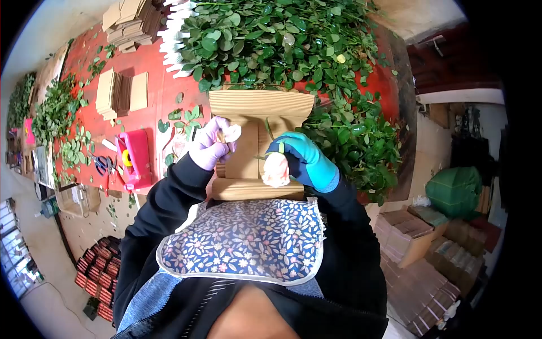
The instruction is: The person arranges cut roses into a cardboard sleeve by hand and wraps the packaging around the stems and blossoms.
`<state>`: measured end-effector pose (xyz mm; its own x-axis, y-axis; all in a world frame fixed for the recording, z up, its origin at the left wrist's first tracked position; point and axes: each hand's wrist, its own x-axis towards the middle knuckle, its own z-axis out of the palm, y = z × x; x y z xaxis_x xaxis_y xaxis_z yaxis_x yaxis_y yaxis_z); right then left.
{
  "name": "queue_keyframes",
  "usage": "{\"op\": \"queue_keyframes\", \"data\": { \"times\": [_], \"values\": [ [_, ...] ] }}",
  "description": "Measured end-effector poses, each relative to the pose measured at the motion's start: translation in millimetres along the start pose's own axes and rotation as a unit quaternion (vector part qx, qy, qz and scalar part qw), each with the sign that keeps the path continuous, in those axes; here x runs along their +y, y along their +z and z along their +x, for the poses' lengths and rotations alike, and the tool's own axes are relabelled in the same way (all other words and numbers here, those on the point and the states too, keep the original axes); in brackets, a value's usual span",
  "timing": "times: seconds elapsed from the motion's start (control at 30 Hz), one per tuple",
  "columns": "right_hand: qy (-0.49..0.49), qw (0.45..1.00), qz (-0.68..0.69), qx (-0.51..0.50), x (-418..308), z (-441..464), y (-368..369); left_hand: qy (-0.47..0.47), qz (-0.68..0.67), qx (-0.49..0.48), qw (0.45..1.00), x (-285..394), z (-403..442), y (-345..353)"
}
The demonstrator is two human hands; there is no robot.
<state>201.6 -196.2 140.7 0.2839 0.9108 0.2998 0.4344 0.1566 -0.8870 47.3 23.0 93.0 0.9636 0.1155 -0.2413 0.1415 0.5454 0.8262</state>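
Observation:
My right hand [307, 161], in a teal and navy glove, is closed around the stem of a pale pink rose [276, 169]. The bloom hangs head down below the fingers. Across from it, my left hand [213, 144] in a lilac glove pinches a small pale petal-like piece [230, 133]. Both hands are above a sheet of corrugated cardboard [262, 103], whose ribbed ends curl up at the far and near sides. A flat cardboard piece [241, 150] lies on its middle.
A heap of leafy stems [271, 45] covers the back of the red table [161, 85], with more stems [361, 141] at right. Cardboard stacks [113, 93], a pink tape dispenser [135, 160] and scissors [104, 164] are at left. Boxes [403, 231] stand on the floor at right.

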Motion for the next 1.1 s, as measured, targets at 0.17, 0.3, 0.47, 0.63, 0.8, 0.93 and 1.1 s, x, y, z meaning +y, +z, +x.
{"op": "queue_keyframes", "data": {
  "times": [0.17,0.3,0.47,0.63,0.8,0.93,1.1],
  "values": [
    [0.125,0.968,0.214,0.025,-5,-14,6,-0.009,-0.082,-0.13,0.988,-2,5,22],
    [0.198,0.836,0.505,0.081,24,-40,4,0.023,-0.086,-0.175,0.981,2,10,48],
    [0.239,0.879,0.413,0.019,30,-57,-16,0.13,0.126,-0.133,0.974,18,23,73],
    [0.326,0.889,0.321,-0.035,31,-56,-16,0.117,0.091,-0.172,0.974,9,31,76],
    [0.405,0.805,0.433,-0.016,4,-36,-17,-0.035,-0.121,-0.2,0.972,2,27,67],
    [0.426,0.556,0.713,-0.03,8,-31,-12,-0.039,-0.112,-0.172,0.978,-9,28,67],
    [0.287,0.908,0.285,-0.113,-5,-31,-12,-0.079,-0.123,-0.075,0.986,-11,33,60]
  ]
}}
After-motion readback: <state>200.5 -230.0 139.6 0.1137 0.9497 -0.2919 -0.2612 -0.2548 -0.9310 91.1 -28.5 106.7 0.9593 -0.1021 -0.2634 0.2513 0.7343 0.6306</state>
